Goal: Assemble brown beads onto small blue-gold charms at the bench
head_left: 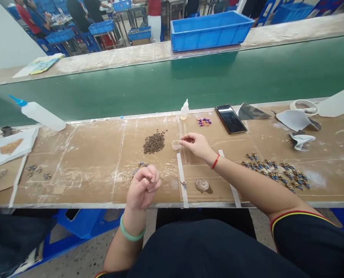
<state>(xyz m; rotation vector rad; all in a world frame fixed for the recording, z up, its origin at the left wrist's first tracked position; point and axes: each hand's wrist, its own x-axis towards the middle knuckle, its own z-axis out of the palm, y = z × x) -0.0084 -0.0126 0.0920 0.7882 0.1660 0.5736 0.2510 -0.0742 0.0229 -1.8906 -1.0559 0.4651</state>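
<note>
My left hand (143, 187), with a green bangle at the wrist, is raised over the front of the bench. Its fingers are curled closed on a small dark brown piece (148, 178). Behind it, partly hidden, lie small blue and gold parts (142, 164). My right hand (195, 146) is pinched at the rim of a small clear cup (176, 145); what its fingertips hold, if anything, is too small to make out. Left of the cup is a heap of small brown pieces (154, 143). A round clear-topped container (202, 185) sits below my right forearm.
Behind the cup stand a small dropper bottle (184, 110), purple and orange bits (203, 122) and a phone (231, 119). Many blue-gold pieces (276, 172) lie right. A white squeeze bottle (43, 116) rests left. A green belt (117, 92) and blue crate (209, 33) lie beyond.
</note>
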